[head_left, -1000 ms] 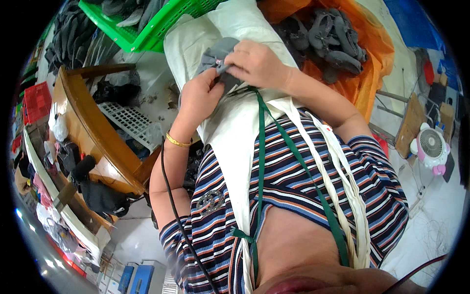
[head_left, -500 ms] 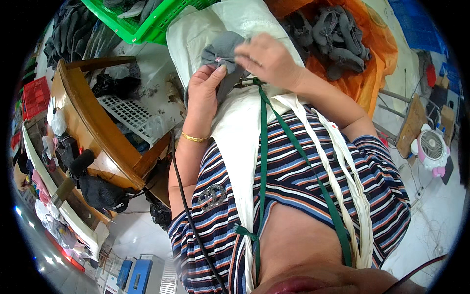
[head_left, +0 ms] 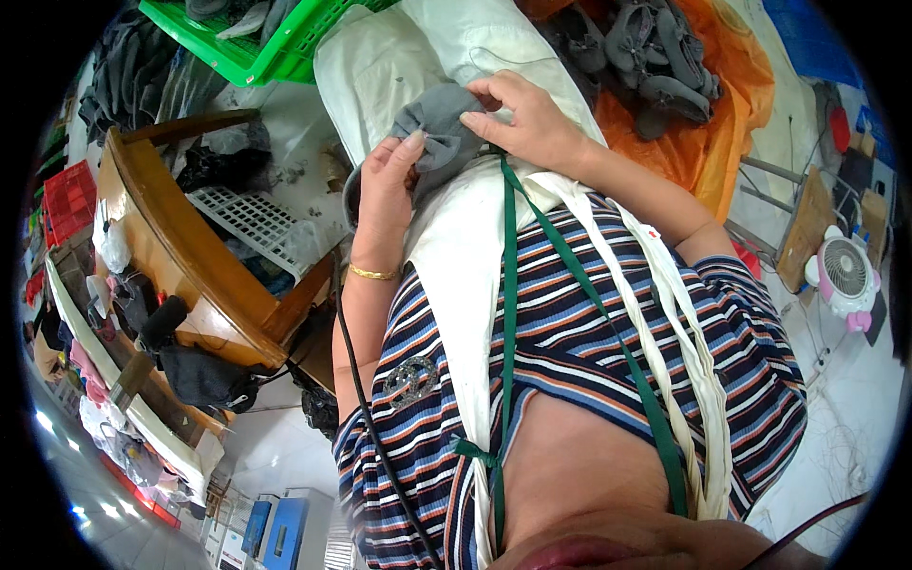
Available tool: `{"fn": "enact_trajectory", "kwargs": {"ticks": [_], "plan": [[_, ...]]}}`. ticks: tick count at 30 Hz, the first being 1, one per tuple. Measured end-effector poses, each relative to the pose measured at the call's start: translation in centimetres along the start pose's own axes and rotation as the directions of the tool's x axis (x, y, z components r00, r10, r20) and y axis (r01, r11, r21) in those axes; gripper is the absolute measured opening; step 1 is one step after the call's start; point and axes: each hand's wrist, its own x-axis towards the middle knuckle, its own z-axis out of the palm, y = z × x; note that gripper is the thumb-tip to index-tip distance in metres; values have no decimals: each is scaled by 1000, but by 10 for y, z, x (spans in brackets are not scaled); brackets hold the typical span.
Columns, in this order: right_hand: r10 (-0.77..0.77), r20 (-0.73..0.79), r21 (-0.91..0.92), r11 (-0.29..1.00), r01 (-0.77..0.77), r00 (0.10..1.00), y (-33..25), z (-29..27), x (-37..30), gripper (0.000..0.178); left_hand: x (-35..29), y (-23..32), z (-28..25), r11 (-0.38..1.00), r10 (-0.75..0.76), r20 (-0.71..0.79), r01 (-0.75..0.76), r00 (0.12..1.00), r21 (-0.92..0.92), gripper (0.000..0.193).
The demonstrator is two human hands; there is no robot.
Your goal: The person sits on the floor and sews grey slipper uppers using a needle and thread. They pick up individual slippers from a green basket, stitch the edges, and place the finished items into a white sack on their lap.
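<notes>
Your left hand (head_left: 388,185) pinches gray shoe (head_left: 432,111) at bow (head_left: 441,147), right hand (head_left: 532,116) at two-o'clock edge. Uneven tugging could skew bow.

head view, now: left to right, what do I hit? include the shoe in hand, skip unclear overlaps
Red crate → brown wooden furniture → grey shoe → right hand → orange sack → pink-and-white fan.

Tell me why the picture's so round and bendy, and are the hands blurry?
Head view: a fisheye lens makes the dark round rim and bends straight edges near it; head view: bright white spots shine at lower left; head view: the left hand, right hand and gray cloth look fairly clear.
</notes>
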Motion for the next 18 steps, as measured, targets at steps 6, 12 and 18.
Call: {"fn": "enact_trajectory", "kwargs": {"ticks": [6, 12, 18], "plan": [[-51, 16, -86, 995, 53, 999, -7, -1, 0, 38, -9, 15, 20, 997, -10, 50, 6, 999, 79, 21], [59, 77, 32, 998, -62, 995, 11, 5, 0, 38, 4, 5, 0, 997, -10, 177, -3, 984, 73, 18], [156, 180, 169, 968, -186, 971, 16, -1, 0, 38, 1, 13, 5, 996, -28, 61, 22, 998, 89, 8]]}}
